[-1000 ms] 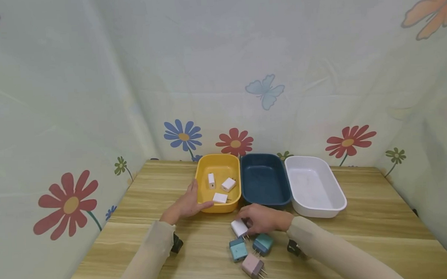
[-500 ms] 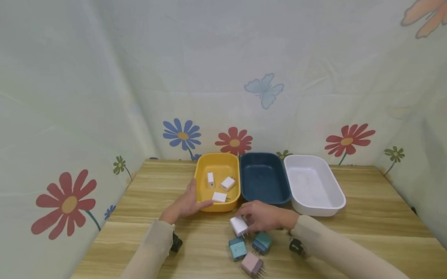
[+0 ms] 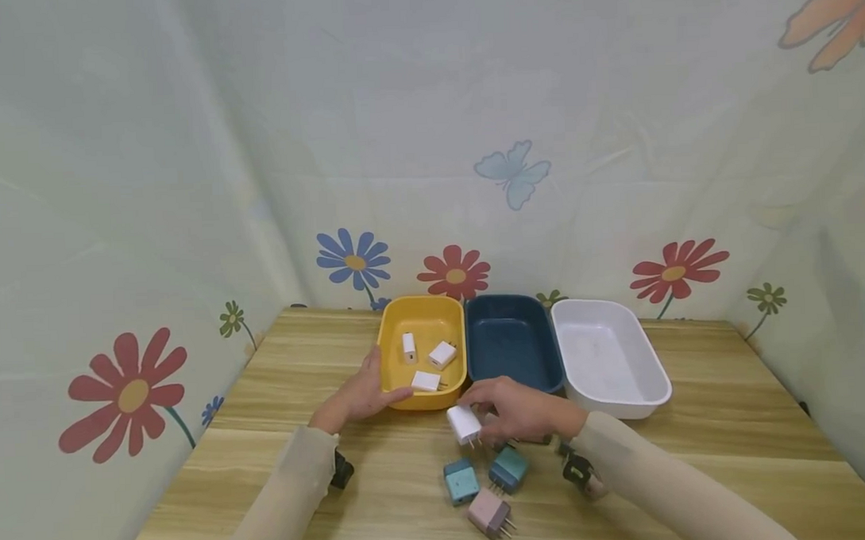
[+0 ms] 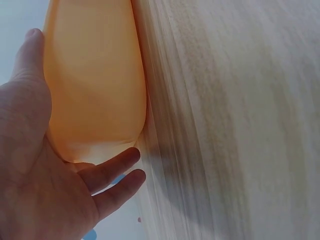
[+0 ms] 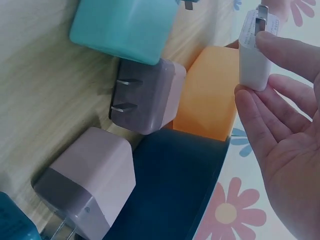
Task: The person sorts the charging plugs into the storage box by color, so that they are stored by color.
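My right hand [image 3: 526,410] pinches a white charger plug [image 3: 465,424] between thumb and fingers, its metal prongs pointing down toward me. In the right wrist view the same plug [image 5: 254,67] is held clear of the chargers around it. My left hand [image 3: 360,393] rests at the near left corner of the yellow bin [image 3: 408,403], thumb along the front and fingers along the side. Three small white chargers [image 3: 443,355] lie inside that bin. Below my right hand are two teal-and-blue chargers [image 3: 461,482] and a pink charger [image 3: 488,513]; others are partly hidden behind the hand.
A dark blue bin [image 3: 514,350] stands against the yellow bin's right side, with a white bin [image 3: 610,359] beyond it. All sit at the back of the wooden table [image 3: 732,450], before a flowered curtain [image 3: 427,127]. Two pinkish chargers [image 5: 90,175] show in the right wrist view.
My right hand has lifted the white charger plug slightly up and away from the teal chargers, uncovering part of chargers behind it. The left hand stays at the yellow bin.
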`<state>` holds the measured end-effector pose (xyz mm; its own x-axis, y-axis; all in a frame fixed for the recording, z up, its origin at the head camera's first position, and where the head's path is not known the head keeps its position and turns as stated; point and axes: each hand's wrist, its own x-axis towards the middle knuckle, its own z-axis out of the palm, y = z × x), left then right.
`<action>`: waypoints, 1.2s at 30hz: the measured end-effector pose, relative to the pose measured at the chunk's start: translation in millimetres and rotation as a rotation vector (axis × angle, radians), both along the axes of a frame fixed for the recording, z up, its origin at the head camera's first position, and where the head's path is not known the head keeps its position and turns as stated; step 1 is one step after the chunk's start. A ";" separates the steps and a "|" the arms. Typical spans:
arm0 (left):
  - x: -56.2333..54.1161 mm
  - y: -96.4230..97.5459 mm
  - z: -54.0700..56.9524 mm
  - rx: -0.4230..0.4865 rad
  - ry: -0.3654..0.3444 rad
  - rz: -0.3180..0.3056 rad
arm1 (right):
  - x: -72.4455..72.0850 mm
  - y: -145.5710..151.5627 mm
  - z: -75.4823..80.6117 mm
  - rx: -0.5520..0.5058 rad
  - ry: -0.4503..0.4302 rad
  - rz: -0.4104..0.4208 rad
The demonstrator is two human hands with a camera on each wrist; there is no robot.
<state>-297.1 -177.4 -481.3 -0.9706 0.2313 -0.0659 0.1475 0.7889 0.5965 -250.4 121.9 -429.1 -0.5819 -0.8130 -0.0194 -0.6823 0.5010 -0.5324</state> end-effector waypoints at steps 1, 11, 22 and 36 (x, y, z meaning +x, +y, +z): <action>0.4 0.0 0.6 0.001 0.003 -0.004 | -0.8 0.5 -0.1 -0.007 -0.001 -0.005; -1.3 -4.8 -1.9 0.006 0.024 -0.056 | -4.9 2.5 3.8 -0.093 0.004 -0.042; 0.4 -4.4 -3.0 -0.014 -0.003 -0.039 | -8.7 3.0 11.4 -0.159 0.018 -0.102; 4.8 -1.3 -1.3 -0.027 0.038 -0.015 | -19.6 -0.6 13.7 -0.225 0.074 -0.180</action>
